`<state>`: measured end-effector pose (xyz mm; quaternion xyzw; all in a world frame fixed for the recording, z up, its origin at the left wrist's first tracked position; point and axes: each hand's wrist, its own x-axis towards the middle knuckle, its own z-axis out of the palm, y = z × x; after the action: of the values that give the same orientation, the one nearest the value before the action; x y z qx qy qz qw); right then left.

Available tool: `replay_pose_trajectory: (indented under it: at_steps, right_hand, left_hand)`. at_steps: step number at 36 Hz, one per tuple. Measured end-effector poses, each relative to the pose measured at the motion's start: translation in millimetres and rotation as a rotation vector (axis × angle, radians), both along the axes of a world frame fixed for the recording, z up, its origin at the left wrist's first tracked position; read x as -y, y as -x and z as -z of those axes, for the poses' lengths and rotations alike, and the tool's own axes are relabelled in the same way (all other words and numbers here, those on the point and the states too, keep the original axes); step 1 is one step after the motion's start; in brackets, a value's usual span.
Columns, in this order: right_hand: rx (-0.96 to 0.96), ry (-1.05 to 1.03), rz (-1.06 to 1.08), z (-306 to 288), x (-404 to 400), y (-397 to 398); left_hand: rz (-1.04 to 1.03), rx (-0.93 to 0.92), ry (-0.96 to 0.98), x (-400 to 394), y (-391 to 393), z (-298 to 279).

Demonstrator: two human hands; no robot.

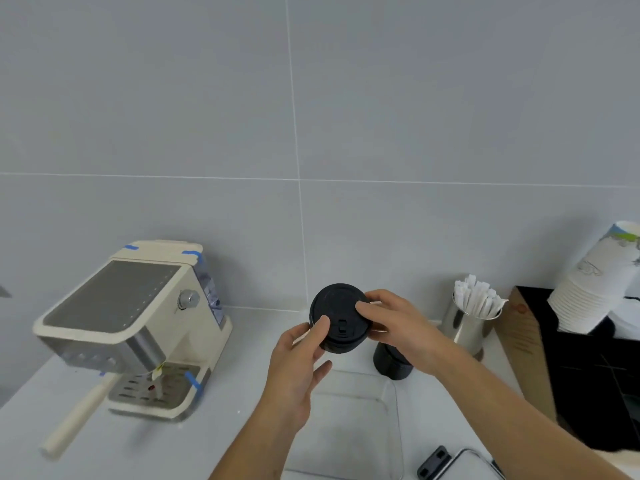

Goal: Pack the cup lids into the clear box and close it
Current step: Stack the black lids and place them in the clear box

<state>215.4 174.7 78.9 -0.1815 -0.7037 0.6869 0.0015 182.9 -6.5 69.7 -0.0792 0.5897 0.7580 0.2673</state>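
Both hands hold a short stack of black cup lids (338, 317) up in the air at mid-frame. My left hand (300, 365) grips its lower left edge with the thumb on top. My right hand (391, 323) grips its right side, thumb on the top lid. Below the hands the clear box (388, 403) stands open on the grey counter. A second stack of black lids (389, 363) stands on the counter just behind the box, partly hidden by my right wrist. A clear box lid with a black clasp (437, 460) lies at the bottom right.
A cream espresso machine (138, 327) with its long handle stands at the left. A steel cup of wrapped straws (471, 323) sits at the right, beside a black organiser (581, 368) carrying a stack of white paper cups (595, 285). A tiled wall rises behind.
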Motion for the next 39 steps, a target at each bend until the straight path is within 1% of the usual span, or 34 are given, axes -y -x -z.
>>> replay_pose_trajectory:
  at_steps: [5,11,18,24,31,35,39]
  right_hand:
    - [0.008,0.029,-0.053,7.1,11.5,-18.7]
    - [0.048,0.006,-0.118,14.1,18.7,-38.7]
    - [0.062,0.026,-0.122,37.8,21.9,-61.3]
    - [0.104,0.063,-0.066,57.3,27.2,-78.8]
    - [0.163,0.169,0.055,84.5,29.7,-90.8]
    - [0.180,0.239,0.128,97.7,32.9,-94.4]
    - [0.209,0.256,0.153,108.6,32.8,-95.1]
  left_hand:
    - [0.049,-0.035,0.021,20.1,-9.6,9.1]
    - [0.132,-0.077,0.019,37.5,-17.5,24.6]
    - [0.204,-0.108,0.067,42.7,-25.2,42.1]
    - [0.266,-0.058,0.121,41.3,-32.1,61.3]
    - [0.358,0.017,0.197,30.6,-36.4,75.1]
    - [0.389,0.019,0.247,25.4,-34.5,85.6]
    - [0.413,0.039,0.292,21.7,-30.2,93.1]
